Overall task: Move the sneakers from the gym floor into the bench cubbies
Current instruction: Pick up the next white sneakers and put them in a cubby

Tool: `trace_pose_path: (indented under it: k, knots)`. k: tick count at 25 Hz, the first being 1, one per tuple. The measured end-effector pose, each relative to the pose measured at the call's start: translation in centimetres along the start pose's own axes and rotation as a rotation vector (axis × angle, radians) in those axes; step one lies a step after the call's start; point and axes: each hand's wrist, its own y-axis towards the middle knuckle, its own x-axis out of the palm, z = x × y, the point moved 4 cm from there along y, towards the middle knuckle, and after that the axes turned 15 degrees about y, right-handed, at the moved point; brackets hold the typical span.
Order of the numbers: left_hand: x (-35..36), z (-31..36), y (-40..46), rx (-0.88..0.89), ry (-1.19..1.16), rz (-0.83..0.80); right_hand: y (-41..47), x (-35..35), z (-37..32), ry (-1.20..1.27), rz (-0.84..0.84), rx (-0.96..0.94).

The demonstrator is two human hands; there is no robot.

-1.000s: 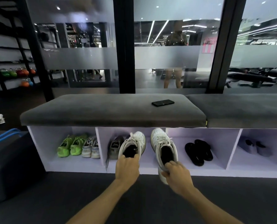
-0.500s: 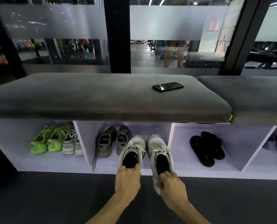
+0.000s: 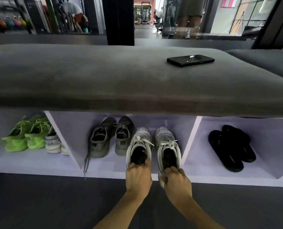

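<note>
Two white lace-up sneakers, one gripped at the heel by the left hand, the other by the right hand, are held in the middle cubby, beside grey sneakers. Fingers are curled round the heel collars. A black phone lies on the grey cushioned desk.

Both my bare forearms reach up from the bottom edge toward the frame's lower middle. My left hand has its fingers curled over a sneaker's heel rim, knuckles up. My right hand, just beside it, pinches the other sneaker's heel, thumb underneath.
</note>
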Motion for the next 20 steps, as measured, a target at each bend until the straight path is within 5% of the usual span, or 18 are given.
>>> trace_pose_path:
  k: [20]
  knots:
    - [10.2, 1.2, 7.2, 0.012, 0.06, -0.034, 10.8, 7.3, 2.4, -0.009, -0.022, 0.064]
